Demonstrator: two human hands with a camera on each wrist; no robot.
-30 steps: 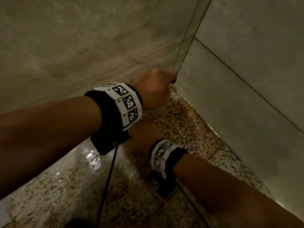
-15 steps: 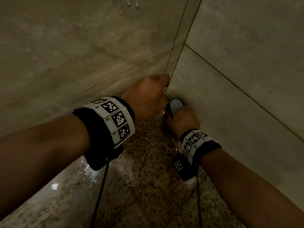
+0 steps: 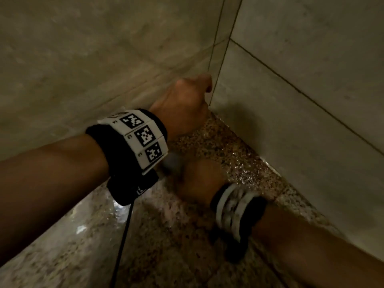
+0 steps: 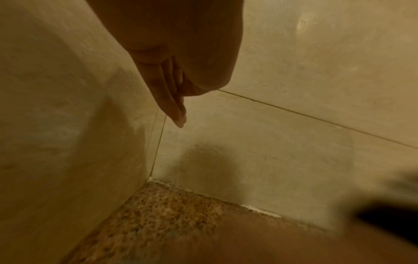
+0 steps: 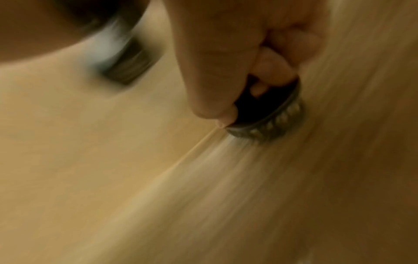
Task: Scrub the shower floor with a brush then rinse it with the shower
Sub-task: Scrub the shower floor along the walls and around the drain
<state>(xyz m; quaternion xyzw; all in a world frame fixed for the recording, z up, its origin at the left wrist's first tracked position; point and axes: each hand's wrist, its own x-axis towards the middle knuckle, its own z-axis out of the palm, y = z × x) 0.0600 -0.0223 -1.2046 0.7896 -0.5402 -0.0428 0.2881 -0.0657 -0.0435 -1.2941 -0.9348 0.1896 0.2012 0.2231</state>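
On the left of the head view, the left forearm reaches across toward the corner of the shower, a black wrist strap with white coded markers (image 3: 143, 140) around it and a thin black cable (image 3: 122, 244) hanging down from the strap. The left hand (image 3: 182, 107) is raised above the floor near the seam where the two tiled walls (image 3: 104, 59) meet. In the left wrist view its fingers (image 4: 167, 100) lie straight and together, pointing down toward that corner, and nothing is held in them; whether the fingertips touch the wall cannot be told.

Below and to the right, the right hand (image 3: 197, 179) is low over the speckled shower floor (image 3: 239, 156), which is wet and glinting near the wall. The hand and its marker band (image 3: 234, 206) are smeared with motion blur. The right wrist view shows the thumb and curled fingers (image 5: 269, 71) wrapped round the dark back of a scrubbing brush (image 5: 271, 114), whose pale bristles face down onto the floor. In the head view only a blurred grey end of the brush (image 3: 172, 163) shows, just left of the right hand and under the left wrist.

The right forearm runs off to the lower right edge, beside the right-hand wall.
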